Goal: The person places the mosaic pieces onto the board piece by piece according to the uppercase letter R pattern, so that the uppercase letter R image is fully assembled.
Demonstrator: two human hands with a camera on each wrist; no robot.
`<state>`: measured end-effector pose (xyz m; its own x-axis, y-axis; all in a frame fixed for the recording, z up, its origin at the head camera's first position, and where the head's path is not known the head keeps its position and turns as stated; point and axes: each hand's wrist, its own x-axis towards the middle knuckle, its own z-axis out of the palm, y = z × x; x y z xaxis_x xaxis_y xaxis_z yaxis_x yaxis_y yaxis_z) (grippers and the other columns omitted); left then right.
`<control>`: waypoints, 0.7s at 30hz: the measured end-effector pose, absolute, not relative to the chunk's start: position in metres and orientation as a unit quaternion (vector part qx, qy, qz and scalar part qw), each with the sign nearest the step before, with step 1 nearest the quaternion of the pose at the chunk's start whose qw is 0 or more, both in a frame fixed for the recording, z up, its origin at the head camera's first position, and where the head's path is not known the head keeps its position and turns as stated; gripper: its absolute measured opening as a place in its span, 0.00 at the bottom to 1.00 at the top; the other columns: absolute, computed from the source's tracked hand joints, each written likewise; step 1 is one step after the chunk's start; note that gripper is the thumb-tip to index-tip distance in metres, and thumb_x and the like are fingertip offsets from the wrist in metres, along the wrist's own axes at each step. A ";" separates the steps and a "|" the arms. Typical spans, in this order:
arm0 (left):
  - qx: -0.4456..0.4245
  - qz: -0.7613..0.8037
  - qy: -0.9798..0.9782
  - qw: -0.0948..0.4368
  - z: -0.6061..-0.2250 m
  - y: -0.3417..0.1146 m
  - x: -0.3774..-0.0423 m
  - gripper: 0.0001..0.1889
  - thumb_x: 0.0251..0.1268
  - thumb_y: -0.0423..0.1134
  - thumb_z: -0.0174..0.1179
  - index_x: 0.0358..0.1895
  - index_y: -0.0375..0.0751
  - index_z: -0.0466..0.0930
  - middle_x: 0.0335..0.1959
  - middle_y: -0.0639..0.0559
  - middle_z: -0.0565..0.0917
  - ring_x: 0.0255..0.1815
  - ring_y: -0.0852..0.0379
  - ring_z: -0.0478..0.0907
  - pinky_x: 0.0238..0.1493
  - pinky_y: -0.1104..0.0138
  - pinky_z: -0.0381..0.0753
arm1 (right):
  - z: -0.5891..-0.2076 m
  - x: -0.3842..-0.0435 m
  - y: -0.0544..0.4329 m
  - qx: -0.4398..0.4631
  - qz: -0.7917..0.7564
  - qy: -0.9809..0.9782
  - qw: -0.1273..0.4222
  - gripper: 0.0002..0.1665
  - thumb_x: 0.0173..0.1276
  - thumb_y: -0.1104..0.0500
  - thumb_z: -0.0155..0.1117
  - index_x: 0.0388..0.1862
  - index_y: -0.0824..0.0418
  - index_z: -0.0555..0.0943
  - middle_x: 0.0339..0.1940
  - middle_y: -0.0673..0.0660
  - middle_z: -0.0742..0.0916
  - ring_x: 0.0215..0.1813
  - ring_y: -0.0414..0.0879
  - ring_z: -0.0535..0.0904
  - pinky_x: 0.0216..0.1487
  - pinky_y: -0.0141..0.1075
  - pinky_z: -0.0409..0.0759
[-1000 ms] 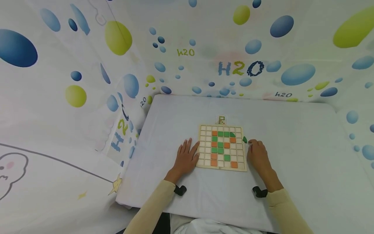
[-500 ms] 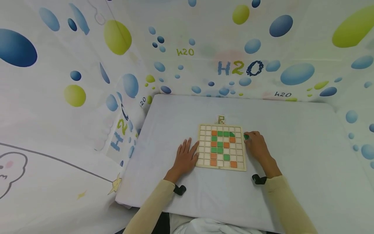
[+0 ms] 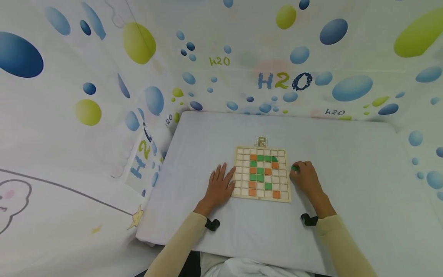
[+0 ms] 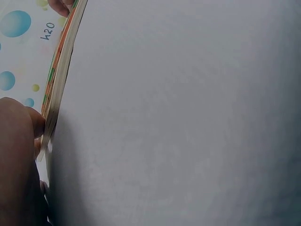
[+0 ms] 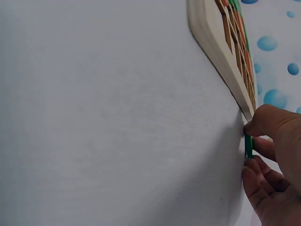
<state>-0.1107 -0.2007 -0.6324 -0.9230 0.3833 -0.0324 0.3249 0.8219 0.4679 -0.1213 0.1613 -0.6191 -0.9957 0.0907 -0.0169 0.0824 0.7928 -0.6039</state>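
Observation:
A square wooden grid board [image 3: 242, 181] lies flat on the white table, with green and orange tiles set in some of its cells. Along its left side rests my left hand [image 3: 219, 187], fingers spread and fairly straight, fingertips and thumb right at the edge. The left wrist view shows that hand [image 4: 16, 155] against the board's side [image 4: 61, 80]. Just off the board's right edge, my right hand [image 3: 305, 177] pinches a small green tile [image 3: 294, 168]. In the right wrist view this tile [image 5: 248, 146] shows edge-on between thumb and fingers, close over the table.
Behind the board's far edge lies a small printed pattern card [image 3: 261, 141]. White cloth covers the table [image 3: 349, 161]. A bubble-printed backdrop [image 3: 242, 38] rises behind the table and on its left.
The green tile lay beside the board's right edge; my right hand has taken hold of it and shifted it slightly right and nearer. My left hand has stayed in place.

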 end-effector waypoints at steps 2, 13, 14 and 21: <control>0.186 0.236 0.952 0.063 -0.632 -0.201 -0.110 0.31 0.86 0.51 0.41 0.86 0.51 0.56 0.88 0.39 0.48 0.88 0.35 0.41 0.82 0.37 0.45 | -0.619 -0.118 0.160 -0.048 0.321 -0.946 0.006 0.22 0.74 0.61 0.59 0.60 0.74 0.80 0.59 0.74 0.78 0.61 0.68 0.77 0.64 0.61 0.77; 0.181 0.216 0.957 0.071 -0.632 -0.200 -0.110 0.31 0.86 0.53 0.40 0.86 0.54 0.55 0.88 0.41 0.47 0.89 0.37 0.41 0.83 0.39 0.45 | -0.616 -0.108 0.153 -0.050 0.368 -0.927 0.040 0.19 0.72 0.61 0.64 0.57 0.71 0.83 0.52 0.68 0.80 0.51 0.58 0.76 0.52 0.52 0.77; 0.180 0.214 0.957 0.074 -0.632 -0.200 -0.110 0.31 0.86 0.53 0.39 0.87 0.54 0.54 0.88 0.41 0.47 0.89 0.38 0.41 0.83 0.39 0.45 | -0.617 -0.108 0.151 -0.050 0.373 -0.925 0.044 0.19 0.71 0.61 0.64 0.57 0.71 0.83 0.52 0.67 0.80 0.51 0.58 0.77 0.52 0.51 0.77; 0.180 0.206 0.959 0.077 -0.629 -0.199 -0.111 0.31 0.86 0.53 0.39 0.87 0.55 0.53 0.89 0.42 0.46 0.89 0.38 0.40 0.83 0.40 0.44 | -0.616 -0.111 0.127 -0.013 0.390 -0.920 0.030 0.21 0.73 0.58 0.64 0.59 0.68 0.82 0.57 0.68 0.80 0.58 0.61 0.79 0.60 0.57 0.78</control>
<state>-0.1114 -0.1990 -0.6290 -0.9235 0.3764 -0.0743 0.3126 0.8504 0.4232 -0.1108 0.1266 -0.6162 -0.9979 0.0466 0.0449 0.0002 0.6959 -0.7181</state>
